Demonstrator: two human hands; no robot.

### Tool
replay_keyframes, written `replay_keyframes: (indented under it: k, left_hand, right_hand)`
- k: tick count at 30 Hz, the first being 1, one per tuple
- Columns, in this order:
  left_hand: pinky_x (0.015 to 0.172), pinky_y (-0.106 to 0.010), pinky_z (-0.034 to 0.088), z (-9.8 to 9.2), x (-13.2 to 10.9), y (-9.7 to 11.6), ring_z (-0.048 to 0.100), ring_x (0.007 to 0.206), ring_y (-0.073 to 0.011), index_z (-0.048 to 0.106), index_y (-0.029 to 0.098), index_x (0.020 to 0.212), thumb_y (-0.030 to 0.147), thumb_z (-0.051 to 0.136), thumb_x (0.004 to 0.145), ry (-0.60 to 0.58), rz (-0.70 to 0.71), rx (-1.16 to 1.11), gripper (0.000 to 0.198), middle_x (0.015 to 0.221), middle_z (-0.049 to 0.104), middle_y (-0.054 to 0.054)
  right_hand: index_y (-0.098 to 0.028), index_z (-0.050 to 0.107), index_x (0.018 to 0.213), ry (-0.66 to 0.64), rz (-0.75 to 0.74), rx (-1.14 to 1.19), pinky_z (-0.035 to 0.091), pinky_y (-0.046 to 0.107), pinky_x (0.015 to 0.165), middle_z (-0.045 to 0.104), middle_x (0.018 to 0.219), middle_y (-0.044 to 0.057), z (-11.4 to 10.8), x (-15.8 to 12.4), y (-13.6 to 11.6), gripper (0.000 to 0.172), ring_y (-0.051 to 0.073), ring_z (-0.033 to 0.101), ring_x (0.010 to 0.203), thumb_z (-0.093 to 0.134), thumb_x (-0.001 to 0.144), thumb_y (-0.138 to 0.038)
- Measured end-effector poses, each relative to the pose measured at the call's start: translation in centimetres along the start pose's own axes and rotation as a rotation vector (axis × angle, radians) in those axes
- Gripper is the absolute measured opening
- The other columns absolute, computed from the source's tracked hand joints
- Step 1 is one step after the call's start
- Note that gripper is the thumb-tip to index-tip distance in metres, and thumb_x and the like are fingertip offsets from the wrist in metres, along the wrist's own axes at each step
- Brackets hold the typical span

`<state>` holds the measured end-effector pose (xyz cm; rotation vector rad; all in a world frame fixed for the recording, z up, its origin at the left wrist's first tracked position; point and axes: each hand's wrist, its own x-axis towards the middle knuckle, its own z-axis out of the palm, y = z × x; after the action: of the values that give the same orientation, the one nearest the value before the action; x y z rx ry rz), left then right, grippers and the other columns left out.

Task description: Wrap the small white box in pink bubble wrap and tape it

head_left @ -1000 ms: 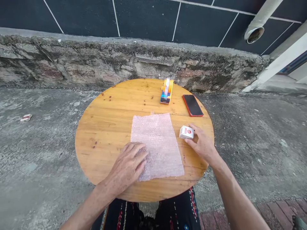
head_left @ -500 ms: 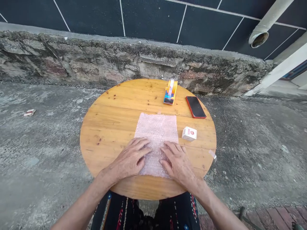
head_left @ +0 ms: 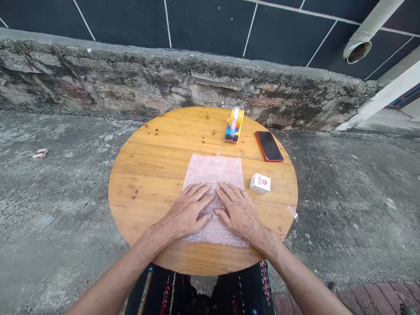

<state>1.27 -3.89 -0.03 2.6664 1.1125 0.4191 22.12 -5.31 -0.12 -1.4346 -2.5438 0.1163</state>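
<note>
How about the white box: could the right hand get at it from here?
Probably yes: the right hand rests open on the wrap, the white box sits just to its right, and nothing stands between them.

Fairly bright, diffuse daylight w/ faint soft shadows nr left hand (head_left: 188, 212) & right hand (head_left: 241, 214). Wide-angle distortion stretches edges; desk (head_left: 144, 170) approx sharp
</note>
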Motion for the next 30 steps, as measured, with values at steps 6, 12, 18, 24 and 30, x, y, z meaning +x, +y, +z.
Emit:
replay_keyframes:
  k: [6,12,18,24,30]
  left_hand:
    - [0.114,-0.052,0.028,0.3,-2.5,-1.6,0.025,0.141,-0.0307,0.046,0.019,0.137,0.042,0.054,0.089,-0.03,-0.017,0.037,0.054,0.152,0.033,-0.011]
    - [0.112,-0.052,0.031,-0.3,-3.7,-1.6,0.033,0.137,-0.0307,0.048,0.02,0.134,0.034,0.056,0.088,0.068,-0.064,0.018,0.049,0.149,0.038,-0.012]
    - [0.112,-0.048,0.032,-0.9,0.3,-0.7,0.033,0.137,-0.0287,0.042,0.014,0.138,0.027,0.051,0.09,0.101,-0.047,0.022,0.05,0.146,0.04,-0.014]
    - [0.114,-0.049,0.027,0.3,2.0,-2.4,0.029,0.14,-0.0299,0.041,0.014,0.14,0.043,0.055,0.087,0.004,-0.043,0.017,0.062,0.149,0.038,-0.013]
    - [0.112,-0.05,0.028,0.1,1.3,-2.1,0.03,0.139,-0.0302,0.042,0.015,0.139,0.042,0.054,0.087,0.031,-0.063,0.003,0.059,0.149,0.037,-0.014]
  right_hand:
    - [-0.012,0.042,0.14,0.001,0.033,0.01,0.03,0.046,0.112,0.038,0.15,0.013,0.0,-1.8,1.7,0.058,0.028,0.032,0.138,0.05,0.091,-0.04]
    - [-0.012,0.046,0.137,0.048,0.102,0.055,0.035,0.05,0.109,0.046,0.143,0.014,-0.9,-2.7,2.2,0.051,0.028,0.04,0.133,0.049,0.091,-0.034]
    - [-0.012,0.044,0.138,0.134,0.047,0.14,0.034,0.047,0.111,0.045,0.144,0.013,-0.6,0.9,0.1,0.048,0.025,0.037,0.135,0.042,0.091,-0.019]
    - [-0.006,0.043,0.139,0.071,0.099,0.027,0.031,0.049,0.112,0.042,0.146,0.017,1.2,2.8,1.2,0.055,0.029,0.035,0.136,0.048,0.091,-0.033]
    - [-0.01,0.042,0.14,0.096,0.108,0.015,0.035,0.048,0.109,0.042,0.146,0.016,1.2,2.0,2.1,0.052,0.028,0.036,0.136,0.044,0.093,-0.032]
